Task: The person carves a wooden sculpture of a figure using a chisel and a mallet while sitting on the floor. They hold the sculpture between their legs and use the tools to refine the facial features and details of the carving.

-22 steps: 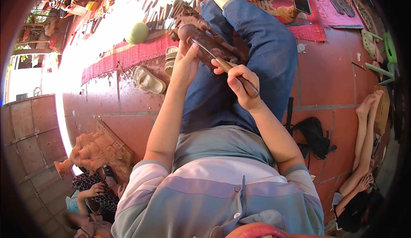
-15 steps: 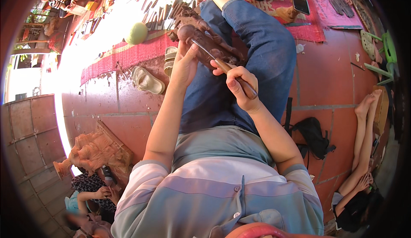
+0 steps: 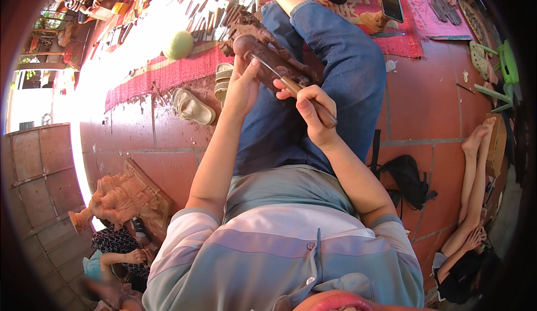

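In the head view, the right hand [image 3: 318, 115] had its fingers closed around the wooden handle of a carving tool [image 3: 293, 85]. The left hand [image 3: 244, 87] put its thumb beside the blade's tip; its other fingers were partly hidden, their grip unclear. The brown carved figure [image 3: 267, 47] lay over the jeans [image 3: 349, 59], near the red mat [image 3: 168, 76].

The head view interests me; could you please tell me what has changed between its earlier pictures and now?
At the lower left, another person's hand has moved rightward to beside their other hand. Nothing was visibly taken hold of or let go: the wearer's right hand still grips the wooden-handled tool, and the left hand stays against the brown carving.
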The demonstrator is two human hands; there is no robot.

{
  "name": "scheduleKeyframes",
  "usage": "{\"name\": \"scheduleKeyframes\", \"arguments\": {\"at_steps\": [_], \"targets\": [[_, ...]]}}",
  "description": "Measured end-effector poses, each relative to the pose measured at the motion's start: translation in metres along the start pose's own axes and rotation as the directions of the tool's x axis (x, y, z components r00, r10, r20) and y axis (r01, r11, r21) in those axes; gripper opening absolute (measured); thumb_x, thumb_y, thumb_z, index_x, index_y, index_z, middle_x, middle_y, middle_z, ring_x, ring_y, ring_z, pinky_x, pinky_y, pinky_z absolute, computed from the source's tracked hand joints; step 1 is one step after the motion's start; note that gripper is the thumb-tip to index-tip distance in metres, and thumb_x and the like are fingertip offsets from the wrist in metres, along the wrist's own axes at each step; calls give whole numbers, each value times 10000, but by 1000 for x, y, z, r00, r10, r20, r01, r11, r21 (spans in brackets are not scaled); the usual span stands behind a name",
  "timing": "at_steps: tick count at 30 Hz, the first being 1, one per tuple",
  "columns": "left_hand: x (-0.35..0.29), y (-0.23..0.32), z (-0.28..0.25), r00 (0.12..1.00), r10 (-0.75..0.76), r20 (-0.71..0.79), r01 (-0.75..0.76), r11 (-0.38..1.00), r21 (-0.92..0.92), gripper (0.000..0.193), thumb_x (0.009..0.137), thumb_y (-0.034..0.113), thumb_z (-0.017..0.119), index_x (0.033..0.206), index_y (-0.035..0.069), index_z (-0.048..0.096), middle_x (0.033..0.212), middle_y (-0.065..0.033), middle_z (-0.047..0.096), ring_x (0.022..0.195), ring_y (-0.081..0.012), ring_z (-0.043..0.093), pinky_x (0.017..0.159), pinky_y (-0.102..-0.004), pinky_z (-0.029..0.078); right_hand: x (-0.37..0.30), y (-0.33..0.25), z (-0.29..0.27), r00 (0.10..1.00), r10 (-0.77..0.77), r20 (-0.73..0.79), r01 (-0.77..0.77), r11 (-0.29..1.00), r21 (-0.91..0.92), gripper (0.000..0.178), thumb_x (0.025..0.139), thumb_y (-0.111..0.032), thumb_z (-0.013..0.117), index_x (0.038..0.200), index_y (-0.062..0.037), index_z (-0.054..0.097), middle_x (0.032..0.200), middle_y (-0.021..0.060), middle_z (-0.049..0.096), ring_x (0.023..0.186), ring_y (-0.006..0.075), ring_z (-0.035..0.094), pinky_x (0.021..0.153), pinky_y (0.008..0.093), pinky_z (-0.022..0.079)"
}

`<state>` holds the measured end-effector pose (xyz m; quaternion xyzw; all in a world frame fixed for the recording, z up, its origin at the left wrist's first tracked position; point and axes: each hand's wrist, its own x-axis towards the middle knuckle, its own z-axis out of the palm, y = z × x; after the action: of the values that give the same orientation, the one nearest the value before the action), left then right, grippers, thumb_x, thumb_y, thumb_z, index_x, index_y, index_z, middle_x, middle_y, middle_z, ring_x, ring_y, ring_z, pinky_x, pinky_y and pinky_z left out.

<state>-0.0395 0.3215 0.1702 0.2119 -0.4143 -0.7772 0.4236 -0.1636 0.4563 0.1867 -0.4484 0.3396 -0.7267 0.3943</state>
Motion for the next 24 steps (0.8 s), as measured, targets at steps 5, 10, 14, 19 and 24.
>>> {"name": "scheduleKeyframes", "arguments": {"at_steps": [5,10,14,19,24], "targets": [[-1,4,6,999,-42,-17,41,997,-59,494,913,95,497,1373,88,317,1297,-82,453,1212,-225,427,1036,-392,334,-2,10,6,990,-123,64,132,979,-156,181,916,-183,572,879,-13,521,1152,255,592,978,263,625,881,356,470],[-4,9,5,994,-104,16,105,991,-86,543,869,40,488,1382,83,314,1327,-87,434,1236,-243,408,1057,-396,305,2,8,9,976,-185,113,210,934,-289,167,902,-162,586,866,-17,510,1173,295,567,968,295,630,864,371,484],[-2,6,-3,997,-74,-14,71,988,-135,551,874,61,491,1393,97,312,1360,-84,416,1272,-249,378,1071,-410,281,8,-14,1,887,-447,113,461,861,-213,195,933,-201,523,863,-24,479,1191,352,522,1018,357,598,878,438,477],[-2,7,-1,998,-59,-24,56,994,-95,562,886,98,504,1408,119,295,1366,-75,411,1284,-242,363,1075,-419,270,12,-15,-10,938,-344,-35,335,930,-154,189,896,-174,601,875,4,538,1165,303,564,1007,298,616,879,365,481],[-2,8,-2,998,-58,23,59,997,-59,578,881,117,532,1408,128,297,1340,-59,418,1249,-217,387,1054,-392,285,0,-1,-6,970,-241,43,245,957,-159,212,879,-197,636,854,-1,558,1141,252,599,942,261,645,857,347,496]]}}
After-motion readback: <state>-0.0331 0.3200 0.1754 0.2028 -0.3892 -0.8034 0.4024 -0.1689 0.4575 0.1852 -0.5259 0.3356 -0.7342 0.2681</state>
